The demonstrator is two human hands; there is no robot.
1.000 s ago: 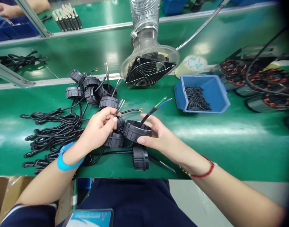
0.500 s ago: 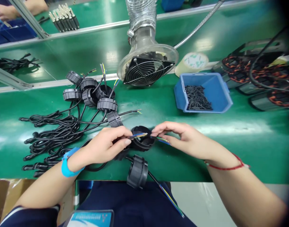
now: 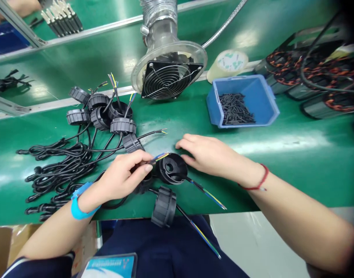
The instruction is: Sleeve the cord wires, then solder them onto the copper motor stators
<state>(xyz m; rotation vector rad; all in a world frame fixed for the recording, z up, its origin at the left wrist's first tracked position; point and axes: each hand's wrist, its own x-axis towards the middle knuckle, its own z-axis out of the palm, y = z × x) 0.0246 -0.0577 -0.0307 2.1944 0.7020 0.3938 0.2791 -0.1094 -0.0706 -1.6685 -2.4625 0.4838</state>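
My left hand (image 3: pixel 123 175) pinches the end of a black cable (image 3: pixel 158 157) whose stripped coloured wires stick out towards a round black cap (image 3: pixel 173 168) lying on the green belt (image 3: pixel 295 162). My right hand (image 3: pixel 211 156) rests just right of that cap, fingers curled loosely downward, holding nothing that I can see. A second black cap (image 3: pixel 164 206) with its own cable lies at the belt's near edge. More caps (image 3: pixel 101 112) with coiled black cables (image 3: pixel 61 162) are piled to the left.
A fan with a wire grille on a clear funnel and ribbed duct (image 3: pixel 168 75) stands behind the hands. A blue bin (image 3: pixel 266 104) holds small black sleeves. A tape roll (image 3: pixel 227 63) and copper-wound stators (image 3: pixel 310 77) lie at right.
My right hand let go of the coloured wires and drew back to the right of the cap. The left hand keeps its pinch on the cable end. The view shifted slightly.
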